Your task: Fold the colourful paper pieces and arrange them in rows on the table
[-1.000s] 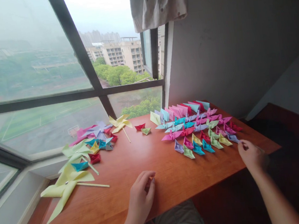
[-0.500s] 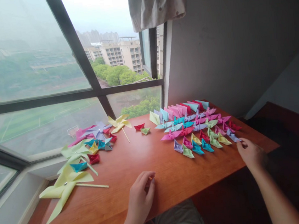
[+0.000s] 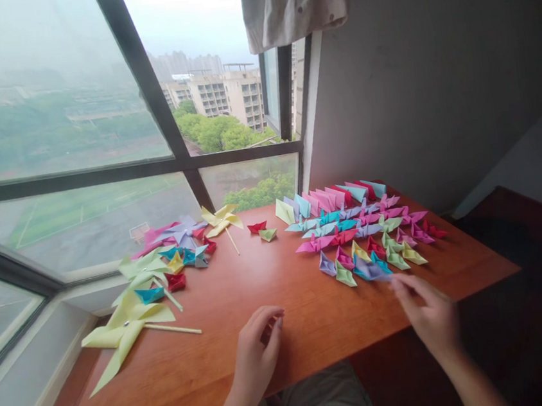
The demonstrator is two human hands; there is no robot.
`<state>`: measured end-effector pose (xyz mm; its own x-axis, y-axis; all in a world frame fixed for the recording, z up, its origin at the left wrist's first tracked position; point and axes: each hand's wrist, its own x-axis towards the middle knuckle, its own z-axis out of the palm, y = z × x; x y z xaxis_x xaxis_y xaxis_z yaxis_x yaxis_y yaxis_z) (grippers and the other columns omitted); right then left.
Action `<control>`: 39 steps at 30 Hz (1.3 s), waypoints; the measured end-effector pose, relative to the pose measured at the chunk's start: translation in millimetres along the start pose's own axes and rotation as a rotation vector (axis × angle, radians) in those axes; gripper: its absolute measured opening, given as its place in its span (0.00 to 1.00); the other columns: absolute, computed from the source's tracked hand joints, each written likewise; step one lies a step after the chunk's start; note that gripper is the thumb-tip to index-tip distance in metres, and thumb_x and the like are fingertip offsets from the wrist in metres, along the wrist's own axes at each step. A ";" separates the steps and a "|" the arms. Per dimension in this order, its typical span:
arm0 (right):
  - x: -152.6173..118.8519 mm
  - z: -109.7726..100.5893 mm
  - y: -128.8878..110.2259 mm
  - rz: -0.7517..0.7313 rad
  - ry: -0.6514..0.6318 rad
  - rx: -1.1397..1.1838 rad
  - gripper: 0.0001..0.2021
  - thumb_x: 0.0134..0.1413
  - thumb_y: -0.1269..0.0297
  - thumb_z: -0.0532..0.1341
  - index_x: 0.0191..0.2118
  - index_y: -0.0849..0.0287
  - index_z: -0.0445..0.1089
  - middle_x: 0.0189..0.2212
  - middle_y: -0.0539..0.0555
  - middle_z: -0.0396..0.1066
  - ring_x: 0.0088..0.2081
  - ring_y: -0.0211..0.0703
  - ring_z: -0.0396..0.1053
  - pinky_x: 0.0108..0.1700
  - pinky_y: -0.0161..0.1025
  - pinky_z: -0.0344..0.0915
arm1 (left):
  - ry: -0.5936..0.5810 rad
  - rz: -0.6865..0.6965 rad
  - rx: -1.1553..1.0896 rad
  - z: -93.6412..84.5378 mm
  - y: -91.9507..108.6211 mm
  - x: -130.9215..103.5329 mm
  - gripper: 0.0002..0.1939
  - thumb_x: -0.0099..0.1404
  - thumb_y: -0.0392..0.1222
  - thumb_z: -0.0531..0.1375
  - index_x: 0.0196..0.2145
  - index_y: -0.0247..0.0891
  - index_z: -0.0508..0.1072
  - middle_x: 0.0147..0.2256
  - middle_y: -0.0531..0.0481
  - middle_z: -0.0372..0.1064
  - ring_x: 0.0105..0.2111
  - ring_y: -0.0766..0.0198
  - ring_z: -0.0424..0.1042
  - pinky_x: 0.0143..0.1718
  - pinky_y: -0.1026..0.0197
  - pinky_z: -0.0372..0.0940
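My right hand (image 3: 427, 309) is closed, pinching one tip of a lavender paper crane (image 3: 371, 271). The crane is smeared by motion and hangs in front of blue paper boats, hiding part of them. Just left of it are a green paper boat (image 3: 345, 275) and a lavender paper boat (image 3: 326, 264). A yellow paper boat (image 3: 413, 254) stands above my right hand. My left hand (image 3: 261, 343) rests on the table near its front edge, fingers curled in toward the thumb, with nothing visible in them.
Rows of folded paper cranes (image 3: 316, 243) cover the right of the wooden table (image 3: 290, 291). Paper pinwheels (image 3: 126, 328) and several boats lie at the left. A red paper boat (image 3: 257, 228) and a green one stand at the back, below the window (image 3: 249, 179).
My right hand has moved left from the right end of the rows, carrying the lavender crane with it. My left hand has stayed in place. The view has shifted slightly.
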<state>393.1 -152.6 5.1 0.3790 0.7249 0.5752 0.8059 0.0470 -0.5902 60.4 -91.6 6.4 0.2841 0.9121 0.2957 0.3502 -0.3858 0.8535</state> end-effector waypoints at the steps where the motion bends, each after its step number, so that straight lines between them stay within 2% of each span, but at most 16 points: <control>1: -7.7 10.4 -19.0 -0.065 -0.123 0.103 0.12 0.61 0.56 0.58 0.39 0.56 0.76 0.35 0.56 0.78 0.36 0.46 0.75 0.39 0.38 0.70 | 0.005 -0.009 -0.014 -0.2 -0.4 0.0 0.08 0.69 0.42 0.55 0.39 0.38 0.74 0.35 0.45 0.74 0.32 0.62 0.74 0.32 0.63 0.68; 3: -21.3 32.4 -49.8 -0.155 -0.268 0.250 0.09 0.62 0.61 0.58 0.38 0.55 0.76 0.34 0.55 0.77 0.34 0.43 0.75 0.37 0.36 0.70 | 0.006 -0.015 -0.027 -0.6 -0.9 -0.1 0.09 0.69 0.43 0.56 0.40 0.38 0.74 0.35 0.45 0.74 0.31 0.62 0.74 0.32 0.63 0.68; 6: -33.8 59.9 -75.9 -0.258 -0.403 0.354 0.09 0.63 0.65 0.57 0.39 0.55 0.76 0.32 0.54 0.77 0.34 0.43 0.75 0.38 0.36 0.71 | -0.011 0.005 -0.005 -0.5 -0.1 0.1 0.10 0.68 0.43 0.56 0.42 0.38 0.75 0.34 0.46 0.74 0.31 0.62 0.73 0.31 0.63 0.68; 9: -37.0 73.8 -84.3 -0.291 -0.473 0.372 0.10 0.63 0.65 0.57 0.39 0.55 0.76 0.32 0.54 0.77 0.34 0.43 0.75 0.38 0.37 0.71 | -0.071 0.019 0.067 0.0 2.0 0.6 0.09 0.68 0.42 0.56 0.37 0.39 0.77 0.31 0.47 0.74 0.28 0.63 0.72 0.29 0.64 0.66; 14: -36.0 77.6 -84.7 -0.278 -0.532 0.340 0.11 0.64 0.64 0.56 0.39 0.55 0.76 0.32 0.54 0.76 0.34 0.43 0.74 0.38 0.37 0.71 | -0.111 0.011 0.110 0.8 0.1 -0.3 0.08 0.66 0.39 0.57 0.34 0.39 0.77 0.30 0.48 0.75 0.28 0.63 0.72 0.29 0.65 0.65; 19: -37.0 81.3 -85.4 -0.290 -0.546 0.309 0.10 0.64 0.66 0.55 0.40 0.55 0.76 0.33 0.54 0.76 0.35 0.43 0.74 0.39 0.38 0.70 | -0.102 -0.014 0.104 2.6 -6.1 -1.0 0.07 0.65 0.38 0.58 0.35 0.40 0.78 0.30 0.50 0.76 0.27 0.64 0.71 0.29 0.65 0.64; 25: -36.7 83.6 -86.1 -0.276 -0.534 0.304 0.11 0.65 0.66 0.55 0.39 0.54 0.76 0.33 0.54 0.76 0.35 0.43 0.73 0.39 0.39 0.70 | -0.111 0.001 0.165 3.9 -4.6 -0.8 0.09 0.66 0.37 0.56 0.36 0.40 0.77 0.30 0.49 0.72 0.28 0.63 0.70 0.31 0.64 0.64; 32: -34.9 74.9 -75.9 -0.109 -0.439 0.443 0.10 0.63 0.63 0.58 0.38 0.56 0.77 0.32 0.55 0.77 0.35 0.44 0.75 0.38 0.37 0.71 | -0.053 -0.034 0.041 -3.2 -1.7 1.3 0.09 0.66 0.38 0.56 0.32 0.38 0.76 0.30 0.48 0.73 0.29 0.62 0.71 0.30 0.64 0.64; 39: -34.6 71.5 -79.5 0.010 -0.388 0.522 0.09 0.61 0.62 0.60 0.34 0.57 0.77 0.32 0.55 0.77 0.35 0.44 0.75 0.37 0.36 0.71 | 0.004 -0.046 -0.035 -5.4 -1.4 1.8 0.10 0.66 0.42 0.58 0.31 0.37 0.76 0.29 0.48 0.73 0.29 0.61 0.72 0.30 0.64 0.65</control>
<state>283.4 -132.2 -8.4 0.1146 0.9180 0.3796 0.4393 0.2959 -0.8482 55.7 -88.7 8.1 0.2652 0.9293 0.2572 0.3317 -0.3383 0.8806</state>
